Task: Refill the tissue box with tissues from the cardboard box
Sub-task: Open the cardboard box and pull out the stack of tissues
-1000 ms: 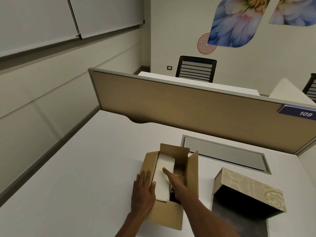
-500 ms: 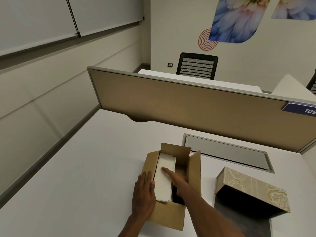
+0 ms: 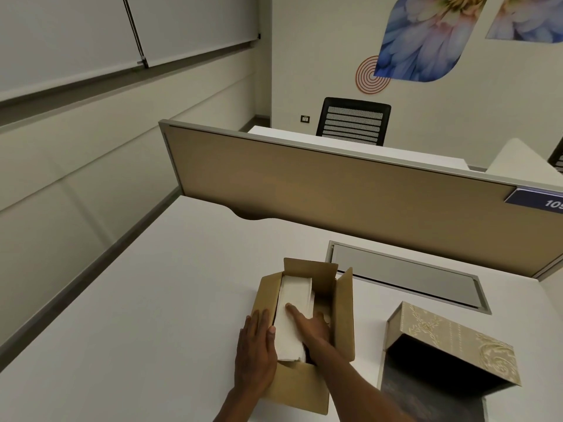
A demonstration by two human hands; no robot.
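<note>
An open brown cardboard box (image 3: 344, 324) sits on the white desk with a white stack of tissues (image 3: 297, 303) standing inside it. My left hand (image 3: 254, 354) lies flat against the box's left wall, thumb touching the stack. My right hand (image 3: 307, 325) reaches into the box, fingers laid over the top of the tissues and thumb down the stack's right side. To the right stands the beige patterned tissue box (image 3: 454, 339), tipped open with its dark inside showing.
A tan desk divider (image 3: 335, 190) runs across the back of the white desk (image 3: 137, 315). A grey cable hatch (image 3: 405, 277) lies behind the boxes. A black mesh chair (image 3: 353, 121) stands beyond the divider.
The view has shifted slightly. My right hand has slid a little further along the top of the tissue stack; my left hand stays against the box wall.
</note>
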